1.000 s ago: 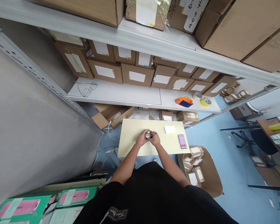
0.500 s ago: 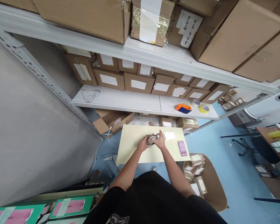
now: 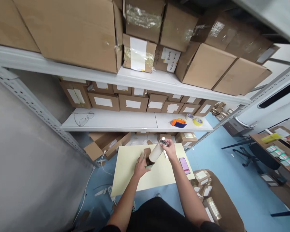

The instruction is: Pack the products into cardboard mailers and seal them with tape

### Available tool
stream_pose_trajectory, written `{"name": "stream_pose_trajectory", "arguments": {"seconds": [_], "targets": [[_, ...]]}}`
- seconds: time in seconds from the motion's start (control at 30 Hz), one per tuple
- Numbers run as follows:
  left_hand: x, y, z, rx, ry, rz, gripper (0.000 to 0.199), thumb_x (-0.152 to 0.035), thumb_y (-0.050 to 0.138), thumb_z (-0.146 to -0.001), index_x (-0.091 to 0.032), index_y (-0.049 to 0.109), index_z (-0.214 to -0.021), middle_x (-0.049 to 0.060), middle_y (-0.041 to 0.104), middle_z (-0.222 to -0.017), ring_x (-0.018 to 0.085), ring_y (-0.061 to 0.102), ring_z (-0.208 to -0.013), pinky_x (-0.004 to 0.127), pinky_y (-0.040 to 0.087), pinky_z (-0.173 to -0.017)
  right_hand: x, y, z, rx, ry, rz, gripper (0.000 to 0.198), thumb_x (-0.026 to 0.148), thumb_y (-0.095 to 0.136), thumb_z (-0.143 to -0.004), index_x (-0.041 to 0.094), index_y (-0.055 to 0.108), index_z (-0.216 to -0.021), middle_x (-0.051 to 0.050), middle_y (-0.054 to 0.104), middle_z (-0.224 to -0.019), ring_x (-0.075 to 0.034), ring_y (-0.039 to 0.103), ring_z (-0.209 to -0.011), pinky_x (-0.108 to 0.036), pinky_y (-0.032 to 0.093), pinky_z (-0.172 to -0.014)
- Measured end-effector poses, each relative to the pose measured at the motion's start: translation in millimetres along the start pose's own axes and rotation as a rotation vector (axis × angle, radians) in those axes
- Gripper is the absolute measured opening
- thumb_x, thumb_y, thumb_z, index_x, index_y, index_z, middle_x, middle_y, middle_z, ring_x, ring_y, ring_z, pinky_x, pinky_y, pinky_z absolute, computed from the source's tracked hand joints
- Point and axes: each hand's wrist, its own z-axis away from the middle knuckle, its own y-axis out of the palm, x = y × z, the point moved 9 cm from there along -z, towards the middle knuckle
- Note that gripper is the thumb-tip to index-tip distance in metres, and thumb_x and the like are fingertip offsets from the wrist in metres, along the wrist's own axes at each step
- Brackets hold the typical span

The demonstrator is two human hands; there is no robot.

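Carton clasped by left hand; cylinder tilted at mouth, right hand pinching top.

Head view: from the wearer's head
Facing: forward and down
Upper shelf: ahead, close
Table: below, farther off

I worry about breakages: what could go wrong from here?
The pale cylinder is tilted, held near its upper end by the right hand, and might slip. The small open box at the left hand could tip if knocked. The phone lies near the right edge of the table and could be nudged off.
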Motion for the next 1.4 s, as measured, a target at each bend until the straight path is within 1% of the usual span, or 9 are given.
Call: {"name": "stream_pose_trajectory", "arguments": {"seconds": [0.07, 0.2, 0.33, 0.47, 0.6, 0.73, 0.97, 1.17, 1.4], "targets": [[-7, -19, 7, -0.075, 0.050, 0.097, 0.115, -0.043, 0.089, -0.067, -0.027, 0.030, -0.165, 0.016, 0.027, -0.173, 0.042, 0.027, -0.158, 0.052, 0.031, -0.125, -4, 1, 2, 0.006, 0.008, -0.019, 0.047, 0.049, 0.084, -0.065, 0.024, 0.056, -0.093, -0.002, 0.071, -0.083, -0.021, 0.066, -0.077, -0.033, 0.052, -0.071], [-36, -59, 21, -0.213, 0.111, 0.386, 0.068, -0.052, 0.056, -0.096, -0.027, 0.042, -0.158, 0.012, 0.048, -0.162, 0.030, 0.042, -0.152, 0.047, 0.039, -0.121, -5, 9, 9, 0.008, 0.011, -0.007, 0.047, 0.047, 0.087, -0.065, 0.024, 0.056, -0.091, -0.002, 0.072, -0.083, -0.020, 0.065, -0.074, -0.032, 0.051, -0.068], [-98, -83, 23, -0.245, 0.222, 0.437, 0.078, -0.047, 0.079, -0.079, -0.028, 0.052, -0.149, 0.011, 0.061, -0.147, 0.030, 0.059, -0.136, 0.043, 0.050, -0.110, -1, 26, 17, 0.027, 0.004, 0.044, 0.048, 0.049, 0.090, -0.064, 0.024, 0.058, -0.090, -0.003, 0.072, -0.084, -0.021, 0.065, -0.076, -0.032, 0.052, -0.069], [-125, -103, 14, -0.268, 0.099, 0.440, 0.071, -0.044, 0.089, -0.065, -0.025, 0.062, -0.127, 0.009, 0.074, -0.121, 0.029, 0.072, -0.106, 0.041, 0.058, -0.094, -1, 34, 23, 0.052, 0.026, -0.007, 0.051, 0.052, 0.091, -0.064, 0.024, 0.062, -0.095, -0.004, 0.073, -0.088, -0.023, 0.067, -0.083, -0.037, 0.055, -0.078], [-128, -123, 9, -0.214, 0.081, 0.579, 0.057, -0.047, 0.086, -0.068, -0.022, 0.066, -0.115, 0.009, 0.078, -0.106, 0.028, 0.076, -0.095, 0.040, 0.061, -0.086, -10, 46, 39, 0.305, 0.142, -0.206, 0.068, 0.045, 0.092, -0.068, 0.028, 0.061, -0.126, -0.006, 0.075, -0.111, -0.026, 0.070, -0.105, -0.045, 0.053, -0.096], [-133, -131, 4, -0.125, 0.126, 0.776, 0.058, -0.055, 0.082, -0.072, -0.020, 0.068, -0.117, 0.012, 0.078, -0.114, 0.030, 0.076, -0.103, 0.040, 0.062, -0.089, -23, 65, 68, 0.562, 0.243, -0.331, 0.098, 0.034, 0.095, -0.063, 0.034, 0.047, -0.149, -0.003, 0.074, -0.110, -0.026, 0.072, -0.102, -0.046, 0.054, -0.093], [-146, -129, -3, -0.128, 0.131, 0.788, 0.074, -0.051, 0.086, -0.070, -0.022, 0.061, -0.133, 0.011, 0.076, -0.119, 0.029, 0.075, -0.105, 0.037, 0.063, -0.084, -30, 47, 68, 0.262, 0.125, -0.158, 0.115, 0.028, 0.099, -0.055, 0.036, 0.043, -0.155, -0.001, 0.067, -0.101, -0.025, 0.068, -0.095, -0.042, 0.054, -0.088], [-153, -130, -4, -0.171, 0.129, 0.838, 0.067, -0.052, 0.083, -0.073, -0.023, 0.060, -0.129, 0.010, 0.078, -0.112, 0.028, 0.076, -0.102, 0.039, 0.063, -0.087, -21, 55, 76, 0.434, 0.163, -0.304, 0.112, 0.036, 0.093, -0.065, 0.037, 0.035, -0.160, -0.004, 0.069, -0.109, -0.028, 0.069, -0.100, -0.048, 0.054, -0.094], [-156, -133, -8, -0.176, 0.166, 0.792, 0.086, -0.047, 0.087, -0.071, -0.026, 0.051, -0.146, 0.011, 0.073, -0.127, 0.029, 0.073, -0.112, 0.039, 0.062, -0.093, -19, 51, 75, 0.320, 0.110, -0.303, 0.120, 0.035, 0.098, -0.060, 0.040, 0.032, -0.161, -0.004, 0.067, -0.110, -0.029, 0.070, -0.103, -0.046, 0.055, -0.093]]}}
